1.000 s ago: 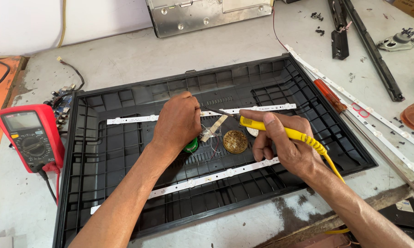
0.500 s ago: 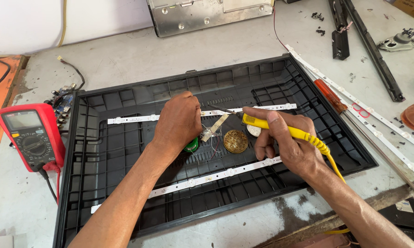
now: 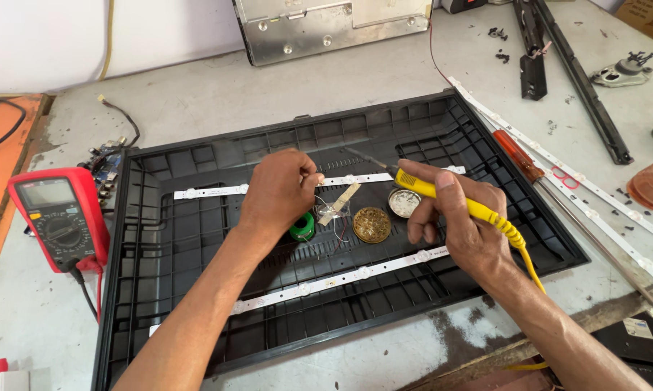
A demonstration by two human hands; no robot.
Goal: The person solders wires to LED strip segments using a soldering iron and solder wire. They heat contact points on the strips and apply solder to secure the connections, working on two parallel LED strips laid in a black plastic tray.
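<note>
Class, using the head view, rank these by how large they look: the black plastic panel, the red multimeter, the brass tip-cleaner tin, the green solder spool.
1. black plastic panel
2. red multimeter
3. brass tip-cleaner tin
4. green solder spool, partly hidden by the left hand, so its rank is unsure.

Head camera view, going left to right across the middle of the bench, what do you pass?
Red multimeter → left hand → green solder spool → round brass tip cleaner → right hand holding the yellow soldering iron → red-handled screwdriver.

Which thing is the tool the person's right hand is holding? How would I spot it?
Find the big black tray on the grey bench. Over its middle, the right hand grips a soldering iron like a pen. It is the only bright yellow thing there, with a thin metal tip.
</note>
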